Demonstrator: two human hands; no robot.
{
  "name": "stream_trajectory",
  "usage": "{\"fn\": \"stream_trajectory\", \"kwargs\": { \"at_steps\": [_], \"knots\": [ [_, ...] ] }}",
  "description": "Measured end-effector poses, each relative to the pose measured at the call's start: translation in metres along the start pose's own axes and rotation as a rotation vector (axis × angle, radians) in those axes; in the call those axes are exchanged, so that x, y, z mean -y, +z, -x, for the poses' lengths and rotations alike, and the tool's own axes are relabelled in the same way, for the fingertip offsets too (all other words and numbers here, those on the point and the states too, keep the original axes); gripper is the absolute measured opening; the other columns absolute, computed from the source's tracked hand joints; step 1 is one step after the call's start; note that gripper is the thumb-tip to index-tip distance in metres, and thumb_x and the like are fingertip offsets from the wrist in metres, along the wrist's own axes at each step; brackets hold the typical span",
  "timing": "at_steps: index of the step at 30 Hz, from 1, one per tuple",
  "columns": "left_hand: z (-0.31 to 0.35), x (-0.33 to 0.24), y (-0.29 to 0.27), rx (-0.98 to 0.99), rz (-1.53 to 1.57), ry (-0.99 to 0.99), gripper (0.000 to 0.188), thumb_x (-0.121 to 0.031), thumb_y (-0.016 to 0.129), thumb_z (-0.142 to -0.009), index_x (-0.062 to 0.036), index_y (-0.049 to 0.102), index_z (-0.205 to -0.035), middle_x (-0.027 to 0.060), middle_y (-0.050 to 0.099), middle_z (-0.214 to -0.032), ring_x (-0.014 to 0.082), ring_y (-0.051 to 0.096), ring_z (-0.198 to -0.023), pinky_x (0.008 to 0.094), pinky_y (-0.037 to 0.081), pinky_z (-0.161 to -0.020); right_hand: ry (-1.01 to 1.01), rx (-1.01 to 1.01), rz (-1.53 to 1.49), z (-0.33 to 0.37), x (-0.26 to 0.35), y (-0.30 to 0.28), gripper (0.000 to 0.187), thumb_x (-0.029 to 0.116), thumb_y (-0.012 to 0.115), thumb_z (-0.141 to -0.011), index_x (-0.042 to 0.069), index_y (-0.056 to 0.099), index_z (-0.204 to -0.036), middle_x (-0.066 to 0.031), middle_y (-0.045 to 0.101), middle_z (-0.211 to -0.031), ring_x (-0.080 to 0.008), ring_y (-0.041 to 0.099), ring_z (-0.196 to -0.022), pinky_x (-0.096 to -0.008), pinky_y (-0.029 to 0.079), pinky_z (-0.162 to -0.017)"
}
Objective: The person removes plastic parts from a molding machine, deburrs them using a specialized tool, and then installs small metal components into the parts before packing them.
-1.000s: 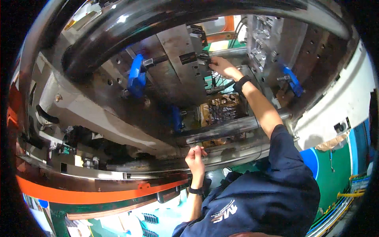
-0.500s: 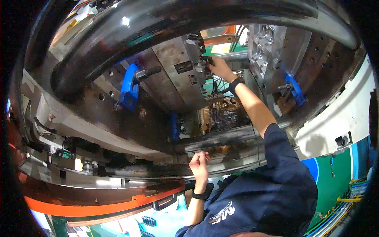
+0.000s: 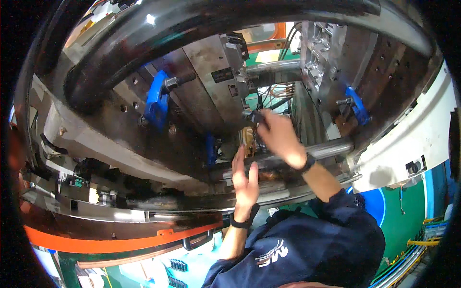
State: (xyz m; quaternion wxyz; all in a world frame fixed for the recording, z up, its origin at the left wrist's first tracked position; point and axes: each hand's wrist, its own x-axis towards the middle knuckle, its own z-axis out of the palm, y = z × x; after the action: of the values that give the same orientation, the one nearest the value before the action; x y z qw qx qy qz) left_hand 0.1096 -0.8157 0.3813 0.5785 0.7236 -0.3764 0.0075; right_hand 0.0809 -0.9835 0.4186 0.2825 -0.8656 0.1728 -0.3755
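Observation:
My right hand [image 3: 282, 139] is closed around a small dark part with a shiny metal end [image 3: 250, 116], partly hidden by the fingers and smeared by motion. It is in the gap between two steel mold halves, nearer the left mold half [image 3: 206, 57] than the right mold half [image 3: 326, 62]. Below and to the left, my left hand [image 3: 246, 182] is raised with fingers stretched up and thumb apart, holding nothing. Its fingertips reach up in front of the lower steel bar [image 3: 331, 148], and I cannot tell whether they touch it.
A thick dark tie bar [image 3: 230, 17] arches across the top. Blue clamps with bolts stick out on the left platen [image 3: 156, 101] and the right platen [image 3: 356, 106]. Cables and hoses [image 3: 283, 90] hang behind the gap. An orange rail [image 3: 120, 246] runs along the lower left.
My right hand has come down and nearer from the left mold half's edge, carrying the small dark part. My left hand has risen and its curled fingers have stretched out.

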Motion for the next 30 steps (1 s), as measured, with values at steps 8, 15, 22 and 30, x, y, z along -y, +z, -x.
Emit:
{"fn": "stream_trajectory", "kwargs": {
  "at_steps": [8, 15, 22, 30],
  "knots": [
    [-0.001, 0.005, 0.004, -0.054, 0.664, -0.461, 0.025, -0.018, 0.048, -0.095, 0.0017, 0.063, -0.1, 0.0095, 0.066, -0.099, 0.0164, 0.06, -0.092, 0.0304, 0.046, -0.085, -0.356, 0.424, 0.041, 0.086, 0.061, -0.02, 0.04, 0.009, 0.058, -0.078, -0.004, 0.055, -0.116, -0.0234, 0.057, -0.113, -0.0372, 0.058, -0.104, -0.0434, 0.048, -0.091],
    [0.041, 0.011, -0.028, 0.255, 0.487, -0.526, 0.021, -0.012, 0.055, -0.093, 0.0057, 0.064, -0.1, 0.0095, 0.07, -0.085, 0.0164, 0.065, -0.081, 0.0306, 0.05, -0.08, -0.046, 0.087, -0.105, -0.107, -0.004, -0.068, 0.029, 0.021, 0.062, -0.086, 0.002, 0.06, -0.109, -0.0191, 0.065, -0.09, -0.0304, 0.064, -0.083, -0.038, 0.049, -0.073],
    [0.09, 0.02, -0.04, 0.317, 0.318, -0.624, 0.024, -0.018, 0.057, -0.094, 0.0041, 0.066, -0.095, 0.008, 0.071, -0.084, 0.0121, 0.065, -0.08, 0.0272, 0.05, -0.076, 0.018, 0.283, -0.153, -0.213, -0.061, -0.034, 0.044, 0.022, 0.066, -0.081, -0.006, 0.06, -0.114, -0.0145, 0.067, -0.103, -0.0191, 0.064, -0.09, -0.0298, 0.049, -0.076],
    [0.112, 0.025, -0.038, 0.378, 0.254, -0.684, 0.027, -0.021, 0.058, -0.092, 0.0038, 0.067, -0.096, 0.0086, 0.071, -0.08, 0.0145, 0.065, -0.075, 0.0281, 0.05, -0.071, 0.054, -0.141, 0.157, -0.229, -0.087, -0.019, 0.03, 0.023, 0.055, -0.088, -0.002, 0.062, -0.102, -0.0136, 0.069, -0.081, -0.0194, 0.067, -0.065, -0.0329, 0.051, -0.059]
  ]
}}
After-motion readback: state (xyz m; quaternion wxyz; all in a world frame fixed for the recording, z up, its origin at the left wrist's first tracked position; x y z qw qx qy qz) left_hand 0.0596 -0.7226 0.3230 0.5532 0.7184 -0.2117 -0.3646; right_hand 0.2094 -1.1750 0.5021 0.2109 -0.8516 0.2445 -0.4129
